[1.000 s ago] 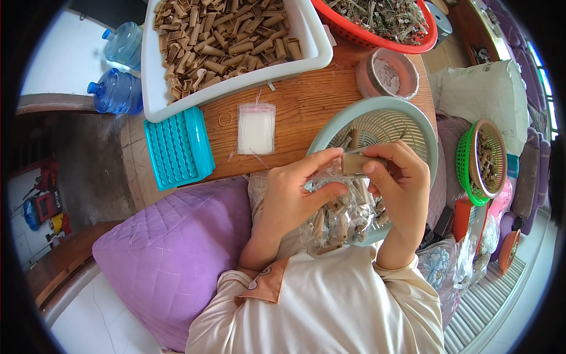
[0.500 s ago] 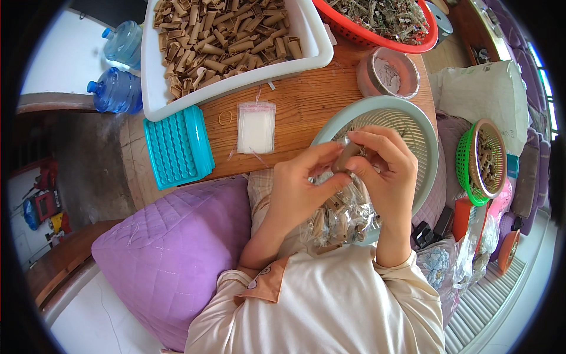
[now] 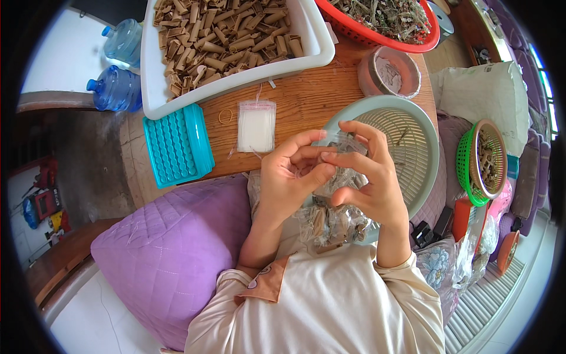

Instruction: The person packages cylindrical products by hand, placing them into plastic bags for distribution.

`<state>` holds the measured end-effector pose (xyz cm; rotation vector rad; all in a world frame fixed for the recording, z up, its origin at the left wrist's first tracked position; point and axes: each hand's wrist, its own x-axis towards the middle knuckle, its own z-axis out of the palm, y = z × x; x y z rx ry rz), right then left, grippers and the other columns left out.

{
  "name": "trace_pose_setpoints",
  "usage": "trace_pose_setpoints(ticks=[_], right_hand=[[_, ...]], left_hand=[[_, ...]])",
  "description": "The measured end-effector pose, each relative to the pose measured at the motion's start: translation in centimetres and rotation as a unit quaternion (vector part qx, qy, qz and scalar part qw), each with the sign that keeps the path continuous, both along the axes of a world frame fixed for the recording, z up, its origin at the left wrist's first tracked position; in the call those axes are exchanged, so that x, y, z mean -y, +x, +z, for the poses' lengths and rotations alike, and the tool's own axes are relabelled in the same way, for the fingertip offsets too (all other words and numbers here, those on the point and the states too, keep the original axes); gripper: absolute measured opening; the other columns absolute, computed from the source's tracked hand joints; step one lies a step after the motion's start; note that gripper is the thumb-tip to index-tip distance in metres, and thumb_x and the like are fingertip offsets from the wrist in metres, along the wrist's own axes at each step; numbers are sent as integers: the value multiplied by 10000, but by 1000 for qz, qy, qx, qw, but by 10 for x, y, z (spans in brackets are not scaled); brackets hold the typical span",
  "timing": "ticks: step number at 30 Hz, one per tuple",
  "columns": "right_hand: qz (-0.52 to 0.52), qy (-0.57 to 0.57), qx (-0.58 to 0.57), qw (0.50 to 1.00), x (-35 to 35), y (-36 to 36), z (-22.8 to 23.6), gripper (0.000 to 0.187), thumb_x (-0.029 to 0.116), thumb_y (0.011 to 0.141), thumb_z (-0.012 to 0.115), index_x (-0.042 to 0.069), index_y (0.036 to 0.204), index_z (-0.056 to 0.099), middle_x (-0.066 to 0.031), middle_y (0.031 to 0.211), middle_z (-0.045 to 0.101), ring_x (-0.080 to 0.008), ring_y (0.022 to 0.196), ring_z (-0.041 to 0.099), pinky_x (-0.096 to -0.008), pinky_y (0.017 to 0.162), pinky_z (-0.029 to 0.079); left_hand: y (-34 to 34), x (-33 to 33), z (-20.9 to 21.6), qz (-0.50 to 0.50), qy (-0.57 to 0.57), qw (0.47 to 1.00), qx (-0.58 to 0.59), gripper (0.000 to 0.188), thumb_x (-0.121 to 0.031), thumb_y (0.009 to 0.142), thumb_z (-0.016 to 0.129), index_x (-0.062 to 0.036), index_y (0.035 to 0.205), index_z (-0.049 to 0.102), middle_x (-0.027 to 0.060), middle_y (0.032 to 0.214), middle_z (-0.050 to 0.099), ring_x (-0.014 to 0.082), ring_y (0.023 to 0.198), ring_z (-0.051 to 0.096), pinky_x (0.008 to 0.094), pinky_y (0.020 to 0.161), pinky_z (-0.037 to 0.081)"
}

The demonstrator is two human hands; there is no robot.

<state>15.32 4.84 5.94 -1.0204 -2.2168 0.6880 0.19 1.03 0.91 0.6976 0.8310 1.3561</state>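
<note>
My left hand (image 3: 293, 177) and my right hand (image 3: 371, 180) meet above my lap, at the near edge of a grey-green basket. Between their fingers is a small clear plastic bag (image 3: 337, 139), its film stretched from one hand to the other. My left fingers are curled, and the thumb meets my right fingertips. My right thumb stands apart from the fingers. Whatever lies inside the left palm is hidden. Beneath the hands are several clear packets (image 3: 330, 224) with brown pieces inside. The grey-green basket (image 3: 425, 135) holds a few dark scraps.
On the wooden table (image 3: 318, 100) are a white tub (image 3: 236, 85) of brown tubes, a turquoise tray (image 3: 177, 147), a stack of clear bags (image 3: 256, 127), a rubber band (image 3: 226, 117), a pink tub (image 3: 365, 79) and a red basket (image 3: 435, 26). A purple cushion (image 3: 177, 253) lies left; a green basket (image 3: 464, 159) stands right.
The brown tube seen between my fingertips is out of sight now. My right fingers have spread and moved left toward my left hand, and clear film shows between the hands.
</note>
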Motion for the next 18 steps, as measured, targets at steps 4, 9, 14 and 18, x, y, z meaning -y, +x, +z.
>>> trace_pose_setpoints(ticks=[4, 9, 14, 18], right_hand=[[-5, -138, -139, 981, 6, 1, -19, 389, 214, 709, 707, 30, 1029, 584, -142, 1174, 466, -216, 992, 520, -302, 804, 446], [-54, -372, -338, 863, 14, -2, -22, 417, 226, 833, 603, -33, 1148, 514, -52, 976, 604, -110, 852, 564, -234, 715, 467], [-133, -293, -201, 925, 14, -6, -16, 251, 150, 847, 578, -33, 1018, 598, -44, 787, 639, -82, 691, 569, -225, 589, 463], [-91, -198, -112, 970, 16, -6, -9, 218, 57, 805, 587, 10, 1016, 618, -98, 747, 635, -113, 589, 570, -234, 533, 444]], left_hand=[[0, 1, 0, -10, 8, 1000, 19, 437, -45, 747, 684, 29, 1127, 480, 142, 969, 618, 117, 851, 592, 225, 734, 492], [6, 1, 1, 15, 33, 999, 31, 424, -70, 748, 690, 26, 1107, 487, 141, 995, 606, 126, 870, 589, 229, 733, 491], [11, -2, -2, 208, 159, 952, -156, 457, -120, 732, 716, 29, 1106, 499, 131, 1005, 597, 149, 888, 581, 266, 757, 487], [-6, 1, 12, 237, 337, 762, -500, 279, -68, 657, 732, 0, 902, 618, 100, 994, 589, 212, 846, 591, 285, 734, 506]])
